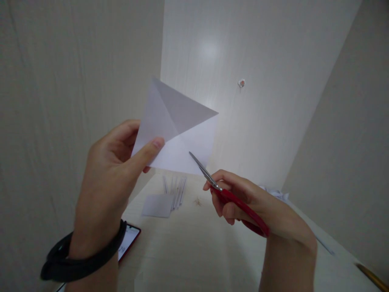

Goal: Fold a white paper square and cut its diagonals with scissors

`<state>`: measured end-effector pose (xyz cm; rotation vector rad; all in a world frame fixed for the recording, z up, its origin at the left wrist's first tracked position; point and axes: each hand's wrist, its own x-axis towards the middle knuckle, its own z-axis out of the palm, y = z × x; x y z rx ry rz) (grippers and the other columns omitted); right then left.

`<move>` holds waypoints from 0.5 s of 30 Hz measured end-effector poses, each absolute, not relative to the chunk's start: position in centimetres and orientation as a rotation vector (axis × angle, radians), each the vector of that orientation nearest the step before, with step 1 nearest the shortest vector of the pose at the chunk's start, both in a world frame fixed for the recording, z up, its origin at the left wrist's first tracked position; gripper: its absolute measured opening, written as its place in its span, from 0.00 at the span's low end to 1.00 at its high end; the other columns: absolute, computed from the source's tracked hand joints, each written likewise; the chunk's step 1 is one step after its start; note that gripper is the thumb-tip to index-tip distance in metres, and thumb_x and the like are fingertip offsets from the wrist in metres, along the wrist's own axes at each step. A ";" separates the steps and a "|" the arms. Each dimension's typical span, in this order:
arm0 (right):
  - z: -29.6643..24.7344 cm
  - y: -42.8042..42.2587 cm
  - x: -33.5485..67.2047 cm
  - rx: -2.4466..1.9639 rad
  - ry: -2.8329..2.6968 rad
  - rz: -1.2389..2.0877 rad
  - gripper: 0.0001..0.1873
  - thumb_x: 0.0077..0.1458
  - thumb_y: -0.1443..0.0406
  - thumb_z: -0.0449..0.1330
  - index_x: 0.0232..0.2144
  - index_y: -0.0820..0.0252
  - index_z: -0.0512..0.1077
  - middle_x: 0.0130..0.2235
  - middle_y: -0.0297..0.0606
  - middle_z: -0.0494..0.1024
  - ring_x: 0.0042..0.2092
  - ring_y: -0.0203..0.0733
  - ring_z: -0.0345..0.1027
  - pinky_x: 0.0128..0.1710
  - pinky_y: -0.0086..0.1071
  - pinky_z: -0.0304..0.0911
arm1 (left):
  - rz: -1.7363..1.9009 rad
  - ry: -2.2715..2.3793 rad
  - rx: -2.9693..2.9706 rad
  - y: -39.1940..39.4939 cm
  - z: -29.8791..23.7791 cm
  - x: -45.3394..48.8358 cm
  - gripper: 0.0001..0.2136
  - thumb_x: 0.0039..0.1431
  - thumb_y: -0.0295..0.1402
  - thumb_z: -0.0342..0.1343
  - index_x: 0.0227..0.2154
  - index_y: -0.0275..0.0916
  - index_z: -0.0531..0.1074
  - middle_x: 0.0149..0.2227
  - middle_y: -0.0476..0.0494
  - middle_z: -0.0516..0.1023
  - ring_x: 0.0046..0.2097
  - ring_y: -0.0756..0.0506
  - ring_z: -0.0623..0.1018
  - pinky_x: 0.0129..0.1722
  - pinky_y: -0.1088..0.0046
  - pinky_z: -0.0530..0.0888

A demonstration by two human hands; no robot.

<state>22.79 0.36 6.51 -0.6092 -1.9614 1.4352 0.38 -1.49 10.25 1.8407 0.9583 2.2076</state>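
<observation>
A white sheet of paper with diagonal creases is held up in front of me. My left hand pinches its lower left part, thumb on the near face and fingers behind. Red-handled scissors are in my right hand, with fingers wrapped around the handles. Their blades look closed together and point up and left, the tip overlapping the lower part of the paper in view. Whether the tip touches the paper I cannot tell.
On the table lie a white paper square, several thin paper strips and a small tangle of thin pieces. A phone sits at left. Crumpled paper lies at right, below the walls. A small hook is on the back wall.
</observation>
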 end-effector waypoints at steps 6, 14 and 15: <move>6.8 0.1 22.0 -0.591 -1.944 1.341 0.20 0.54 0.55 0.64 0.45 0.57 0.65 0.28 0.29 0.70 0.27 0.30 0.61 0.26 0.26 0.59 | 2.271 0.804 1.741 -1.5 10.2 0.8 0.10 0.51 0.28 0.65 0.38 0.38 0.79 0.31 0.47 0.76 0.27 0.53 0.70 0.17 0.83 0.63; 6.9 0.4 21.2 -0.607 -1.938 1.246 0.16 0.54 0.58 0.63 0.42 0.58 0.67 0.26 0.28 0.70 0.25 0.29 0.61 0.24 0.24 0.59 | 2.163 0.560 1.593 -2.4 10.0 1.8 0.11 0.45 0.18 0.64 0.31 0.38 0.77 0.29 0.49 0.74 0.26 0.53 0.70 0.18 0.82 0.65; 7.0 0.4 21.3 -0.600 -1.939 1.239 0.15 0.55 0.59 0.63 0.42 0.58 0.68 0.26 0.27 0.70 0.24 0.28 0.61 0.23 0.23 0.59 | 2.175 0.548 1.561 -2.4 10.0 1.9 0.12 0.43 0.17 0.64 0.30 0.38 0.77 0.27 0.51 0.75 0.25 0.53 0.70 0.18 0.82 0.65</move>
